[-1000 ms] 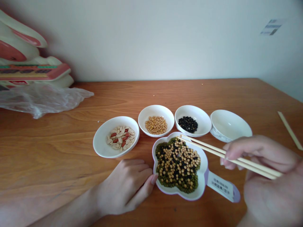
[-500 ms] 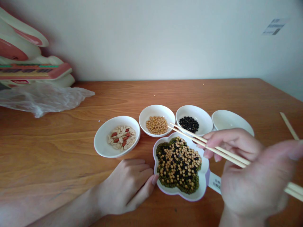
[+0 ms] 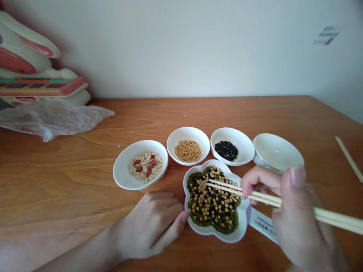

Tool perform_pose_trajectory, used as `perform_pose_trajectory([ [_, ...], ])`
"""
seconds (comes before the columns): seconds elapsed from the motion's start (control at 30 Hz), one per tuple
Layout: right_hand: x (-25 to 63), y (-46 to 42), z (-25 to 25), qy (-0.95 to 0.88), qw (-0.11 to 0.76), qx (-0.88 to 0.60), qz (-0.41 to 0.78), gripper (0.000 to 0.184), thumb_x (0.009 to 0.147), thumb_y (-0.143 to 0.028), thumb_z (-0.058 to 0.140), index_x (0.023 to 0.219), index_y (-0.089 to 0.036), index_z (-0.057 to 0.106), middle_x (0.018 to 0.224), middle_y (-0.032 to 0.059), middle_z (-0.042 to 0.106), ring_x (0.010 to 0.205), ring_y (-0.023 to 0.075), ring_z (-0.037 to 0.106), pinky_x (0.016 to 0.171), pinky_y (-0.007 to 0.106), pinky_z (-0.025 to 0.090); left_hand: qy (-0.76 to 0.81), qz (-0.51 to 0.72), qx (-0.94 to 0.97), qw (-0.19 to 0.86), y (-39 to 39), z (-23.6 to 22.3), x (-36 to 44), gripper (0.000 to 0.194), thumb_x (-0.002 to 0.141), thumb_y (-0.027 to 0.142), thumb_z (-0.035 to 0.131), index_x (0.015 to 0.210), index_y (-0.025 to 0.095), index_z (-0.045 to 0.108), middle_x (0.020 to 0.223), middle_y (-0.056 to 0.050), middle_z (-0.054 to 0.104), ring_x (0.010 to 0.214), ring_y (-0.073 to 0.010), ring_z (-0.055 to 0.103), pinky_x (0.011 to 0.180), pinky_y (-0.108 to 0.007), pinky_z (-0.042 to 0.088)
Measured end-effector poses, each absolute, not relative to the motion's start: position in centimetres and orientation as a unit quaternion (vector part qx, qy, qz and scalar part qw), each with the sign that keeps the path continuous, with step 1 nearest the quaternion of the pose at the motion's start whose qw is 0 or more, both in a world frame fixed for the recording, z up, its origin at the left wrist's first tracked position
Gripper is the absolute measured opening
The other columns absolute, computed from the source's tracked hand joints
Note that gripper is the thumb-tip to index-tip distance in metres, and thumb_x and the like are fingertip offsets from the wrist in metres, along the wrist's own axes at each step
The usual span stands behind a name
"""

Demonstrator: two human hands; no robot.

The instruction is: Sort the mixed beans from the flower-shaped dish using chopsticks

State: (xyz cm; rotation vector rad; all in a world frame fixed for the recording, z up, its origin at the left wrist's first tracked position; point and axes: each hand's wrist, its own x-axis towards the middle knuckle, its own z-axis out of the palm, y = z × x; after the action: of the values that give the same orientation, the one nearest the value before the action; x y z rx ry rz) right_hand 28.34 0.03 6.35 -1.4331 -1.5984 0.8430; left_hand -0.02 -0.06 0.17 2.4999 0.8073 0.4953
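My right hand [image 3: 295, 215] grips a pair of wooden chopsticks [image 3: 249, 193], whose tips hover over the mixed beans in a flower-shaped white dish [image 3: 244, 223]. That dish holds green, yellow and black beans together. My left hand [image 3: 153, 224] rests on the table with its fingers curled loosely, the thumb touching the dish's left rim. Behind the dish stand a bowl of peanuts [image 3: 124, 177], a bowl of yellow beans [image 3: 188, 135], a bowl of black beans [image 3: 244, 145] and an empty white bowl [image 3: 278, 151].
A paper label [image 3: 263, 226] lies under the flower dish at the right. A chopstick wrapper [image 3: 348, 158] lies at the table's right edge. A crumpled clear plastic bag [image 3: 53, 119] and a white-and-pink package [image 3: 34, 75] sit at the far left by the wall.
My right hand swung the chopsticks left toward the yellow-bean bowl, then drew them back and down over the mixed beans. My left hand stayed still.
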Motion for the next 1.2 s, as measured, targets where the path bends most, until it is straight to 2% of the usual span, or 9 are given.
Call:
perform_pose_trajectory([
  [0.1, 27.3, -0.2, 7.3, -0.607, 0.390, -0.585, 0.370, 0.078, 0.107, -0.078, 0.019, 0.069, -0.025, 0.063, 0.059, 0.0031, 0.056, 0.056, 0.0186, 0.056, 0.050, 0.032, 0.038, 0.296, 0.179, 0.908, 0.234, 0.0, 0.3, 0.0, 0.036, 0.116, 0.020, 0.035, 0.084, 0.021, 0.052, 0.079, -0.002, 0.066, 0.068, -0.0183, 0.056, 0.067, -0.035, 0.036],
  [0.5, 27.3, 0.1, 7.0, -0.616, 0.388, -0.595, 0.342, 0.079, 0.109, -0.074, 0.016, 0.071, -0.024, 0.063, 0.064, 0.0034, 0.060, 0.062, 0.0191, 0.057, 0.060, 0.034, 0.038, 0.296, 0.185, 0.910, 0.224, 0.2, 0.3, 0.1, 0.037, 0.115, 0.020, 0.035, 0.083, 0.021, 0.053, 0.077, -0.002, 0.065, 0.067, -0.0185, 0.054, 0.066, -0.036, 0.036],
  [0.67, 27.2, 0.5, 6.9, -0.634, 0.383, -0.574, 0.349, 0.079, 0.109, -0.075, 0.018, 0.069, -0.023, 0.063, 0.060, 0.0030, 0.057, 0.058, 0.0179, 0.055, 0.056, 0.033, 0.036, 0.296, 0.189, 0.910, 0.219, 0.0, 0.4, 0.1, 0.037, 0.115, 0.020, 0.036, 0.083, 0.021, 0.054, 0.076, -0.002, 0.065, 0.066, -0.0183, 0.056, 0.065, -0.035, 0.037],
  [1.2, 26.6, 0.1, 7.4, -0.587, 0.375, -0.614, 0.371, 0.077, 0.106, -0.080, 0.023, 0.070, -0.024, 0.061, 0.062, 0.0027, 0.054, 0.062, 0.0190, 0.050, 0.059, 0.035, 0.031, 0.295, 0.187, 0.911, 0.219, 0.0, 0.2, 0.0, 0.036, 0.116, 0.020, 0.034, 0.084, 0.022, 0.051, 0.078, -0.001, 0.065, 0.067, -0.0183, 0.055, 0.065, -0.036, 0.036],
])
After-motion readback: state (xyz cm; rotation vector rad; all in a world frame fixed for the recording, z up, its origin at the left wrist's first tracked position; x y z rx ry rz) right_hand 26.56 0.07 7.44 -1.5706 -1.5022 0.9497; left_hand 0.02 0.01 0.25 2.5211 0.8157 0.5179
